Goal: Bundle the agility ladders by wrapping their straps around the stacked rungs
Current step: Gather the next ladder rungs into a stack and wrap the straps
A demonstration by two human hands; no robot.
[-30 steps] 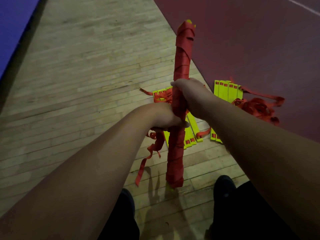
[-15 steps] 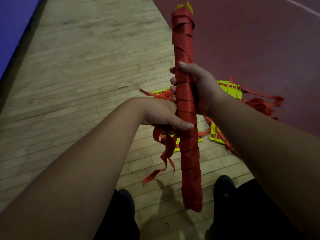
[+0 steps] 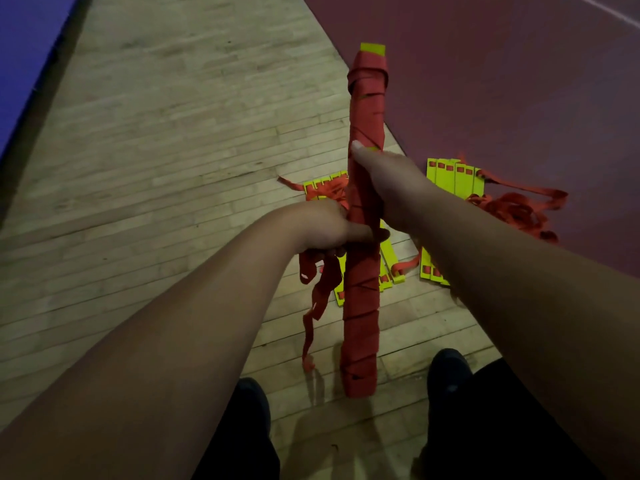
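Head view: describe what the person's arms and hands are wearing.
Nothing shows on them. The left hand and right hand are ungloved, with no ring, watch or band visible. No sleeve shows anywhere up to the frame's edge. Dim light could hide small marks.

Floor: pale wood strip boards (image 3: 173, 150), filling the left and centre of the frame; seams and grain are visible, with some darker scuffs. Upper right: dark red surface (image 3: 502, 81), meeting the boards along a straight diagonal edge. A thin white line (image 3: 609, 8) crosses its top right corner. Upper left: blue surface (image 3: 20, 46), bordered by a dark band (image 3: 34, 105). Light dim and warm. Soft shadows (image 3: 346, 438) fall on the boards at bottom centre.
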